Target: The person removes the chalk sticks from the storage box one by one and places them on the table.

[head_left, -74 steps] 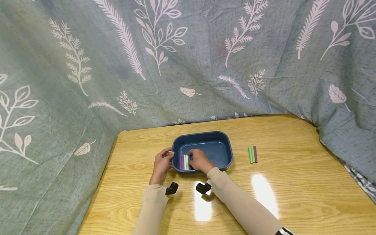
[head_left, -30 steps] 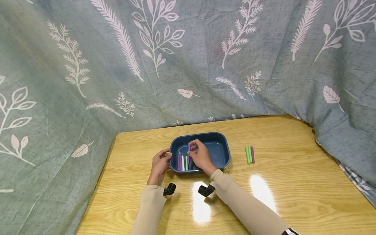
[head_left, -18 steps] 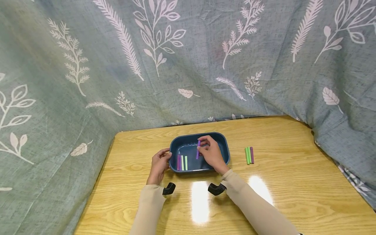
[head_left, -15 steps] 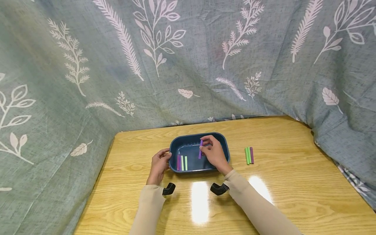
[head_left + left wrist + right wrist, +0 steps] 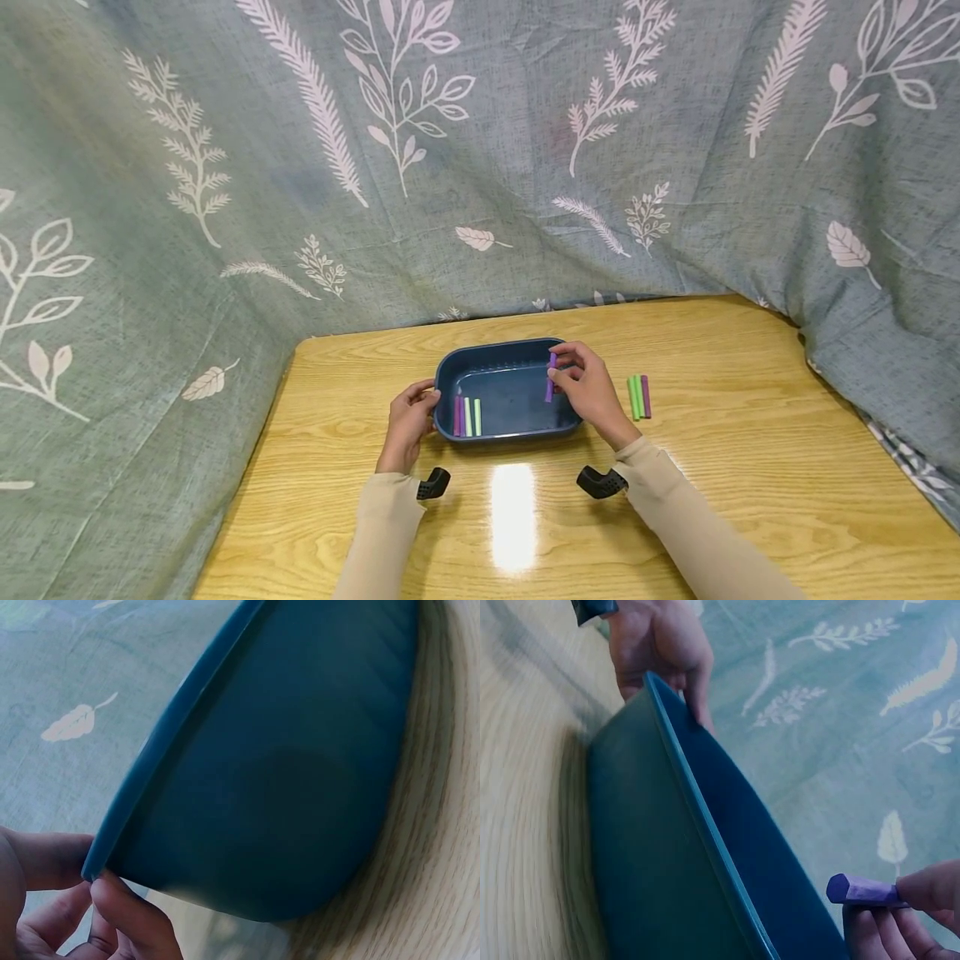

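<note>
My left hand (image 5: 411, 417) pinches the rim of a dark blue plastic tub (image 5: 517, 433) at its left end, thumb and finger on either side of the rim in the left wrist view. A purple chalk stick (image 5: 866, 891) with a six-sided end is held between the thumb and fingertips of my right hand (image 5: 592, 392), near the tub's right end. Inside the tub at the left, two purplish sticks (image 5: 458, 417) and two pale green sticks (image 5: 477, 417) lie side by side, with a gap between the green ones.
On the table (image 5: 720, 400) to the right of the tub, two green sticks (image 5: 635, 398) and a purple stick (image 5: 646, 397) lie together. A patterned grey-green cloth (image 5: 420, 250) hangs behind and beside the table. Black wrist devices (image 5: 600, 482) stick out from the sleeves.
My right hand has lifted the purple chalk stick from beside the green ones and carried it right across the tub. My left hand stays on the rim.
</note>
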Demonstrator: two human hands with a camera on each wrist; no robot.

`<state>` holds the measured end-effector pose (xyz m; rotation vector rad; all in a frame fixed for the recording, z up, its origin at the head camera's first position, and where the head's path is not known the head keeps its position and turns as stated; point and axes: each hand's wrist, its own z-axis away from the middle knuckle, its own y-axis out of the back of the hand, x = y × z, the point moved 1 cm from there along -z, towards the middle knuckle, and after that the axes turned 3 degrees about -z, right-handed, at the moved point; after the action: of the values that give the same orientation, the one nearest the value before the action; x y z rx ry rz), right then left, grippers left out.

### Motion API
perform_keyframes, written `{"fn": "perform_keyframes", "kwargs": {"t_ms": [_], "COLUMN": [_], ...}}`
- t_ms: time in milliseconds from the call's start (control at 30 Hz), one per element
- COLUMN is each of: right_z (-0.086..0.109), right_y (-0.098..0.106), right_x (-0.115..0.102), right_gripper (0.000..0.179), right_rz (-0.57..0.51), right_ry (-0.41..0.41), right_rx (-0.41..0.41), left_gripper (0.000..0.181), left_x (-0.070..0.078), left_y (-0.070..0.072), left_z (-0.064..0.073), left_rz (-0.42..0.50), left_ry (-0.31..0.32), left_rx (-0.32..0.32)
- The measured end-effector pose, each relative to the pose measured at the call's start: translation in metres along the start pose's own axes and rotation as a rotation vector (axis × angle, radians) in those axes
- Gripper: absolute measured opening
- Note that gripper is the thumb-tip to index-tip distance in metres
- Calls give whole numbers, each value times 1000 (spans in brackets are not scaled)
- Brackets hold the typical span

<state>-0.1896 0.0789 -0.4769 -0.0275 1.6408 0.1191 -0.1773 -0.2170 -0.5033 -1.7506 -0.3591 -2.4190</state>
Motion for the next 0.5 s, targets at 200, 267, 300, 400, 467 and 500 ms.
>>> {"fn": "perform_keyframes", "kwargs": {"t_ms": [200, 267, 300, 400, 467, 500], "right_z": [6, 8, 9, 13, 17, 18], "right_y": [27, 36, 41, 55, 64, 69], "right_x": [2, 5, 7, 10, 10, 10], "right_gripper": [34, 35, 34, 34, 35, 35], "right_rz": [5, -10, -22, -37, -36, -30], "right_ry": [13, 9, 5, 1, 1, 0], "right_rx": [25, 38, 45, 66, 74, 80], "left_gripper": [30, 30, 30, 30, 30, 30], "left_x": [0, -1, -1, -2, -1, -1], "left_y": [0, 0, 0, 0, 0, 1], "left_z": [-1, -1, -1, -2, -2, -2], "left_rz": [1, -7, -9, -19, -21, -21], "left_ry": [5, 6, 7, 11, 17, 16], "left_rx": [0, -1, -1, -3, -4, -6]}}
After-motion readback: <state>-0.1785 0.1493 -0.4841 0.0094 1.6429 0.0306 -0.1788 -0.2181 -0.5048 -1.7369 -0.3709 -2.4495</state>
